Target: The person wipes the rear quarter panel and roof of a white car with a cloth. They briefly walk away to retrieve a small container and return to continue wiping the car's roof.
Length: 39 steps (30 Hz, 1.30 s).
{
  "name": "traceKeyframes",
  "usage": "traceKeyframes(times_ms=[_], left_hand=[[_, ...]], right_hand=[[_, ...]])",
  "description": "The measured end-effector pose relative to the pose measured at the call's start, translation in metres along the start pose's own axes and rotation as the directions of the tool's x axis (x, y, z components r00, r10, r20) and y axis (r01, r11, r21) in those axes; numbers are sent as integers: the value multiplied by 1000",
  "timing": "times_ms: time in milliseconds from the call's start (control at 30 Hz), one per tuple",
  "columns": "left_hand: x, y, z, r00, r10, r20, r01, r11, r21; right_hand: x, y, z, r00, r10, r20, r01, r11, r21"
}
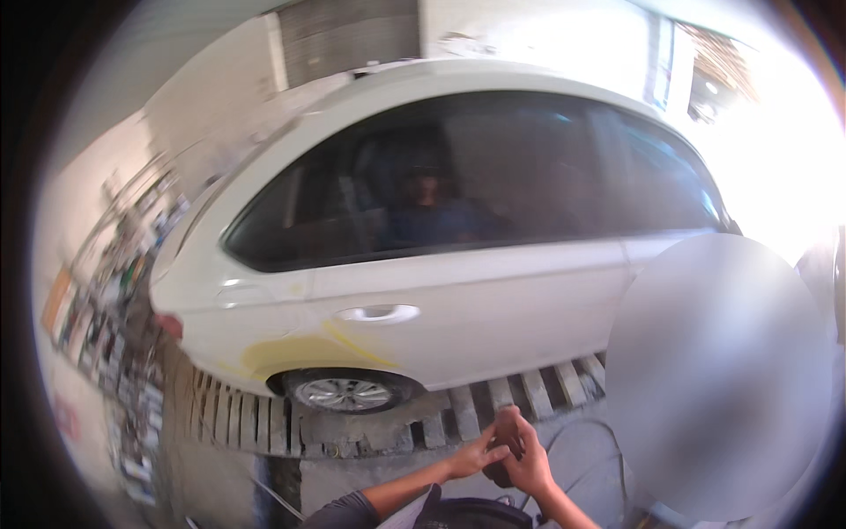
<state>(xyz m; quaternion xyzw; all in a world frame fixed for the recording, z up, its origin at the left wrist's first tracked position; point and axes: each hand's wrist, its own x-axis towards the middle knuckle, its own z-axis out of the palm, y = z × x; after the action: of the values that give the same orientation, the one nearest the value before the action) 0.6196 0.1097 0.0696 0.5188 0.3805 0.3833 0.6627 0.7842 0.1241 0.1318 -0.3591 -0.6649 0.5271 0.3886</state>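
Observation:
Low in the view, my left hand (474,456) and my right hand (529,459) meet around a dark brown, oblong object (506,433); its kind cannot be told. Both hands grip it, one from each side. Beyond them stands a white car (502,284), side on, with dark windows. Yellowish patches (284,350) mark its rear panel above the rear wheel (347,395) and reach the edge of the rear door. The silver-white door handle (378,313) lies above the wheel.
Slatted floor grating (515,397) runs beneath the car. A dark hose or cable (618,443) curves over the floor at right, near a large blurred area. Cluttered shelves (109,330) line the left wall. A shutter (350,40) is behind the car.

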Motion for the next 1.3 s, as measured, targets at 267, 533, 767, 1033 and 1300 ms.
traceKeyframes(times_ms=[267,533,767,1033,1300], left_hand=[[91,7,72,983,99,156,-77,987,-139],[198,6,131,944,-183,274,272,904,-330],[306,5,155,822,-323,470,539,708,-457],[452,40,199,695,-375,614,629,730,-266],[550,56,294,507,-448,737,720,689,-76]], right_hand=[[-11,36,-117,986,-118,-115,118,993,-9],[-26,43,-208,966,-26,-257,19,999,-29],[-4,57,-296,849,-72,-524,-44,978,-205],[-7,50,-407,519,-41,-854,-212,961,-176],[-20,84,-523,443,63,-894,-162,987,-11]])
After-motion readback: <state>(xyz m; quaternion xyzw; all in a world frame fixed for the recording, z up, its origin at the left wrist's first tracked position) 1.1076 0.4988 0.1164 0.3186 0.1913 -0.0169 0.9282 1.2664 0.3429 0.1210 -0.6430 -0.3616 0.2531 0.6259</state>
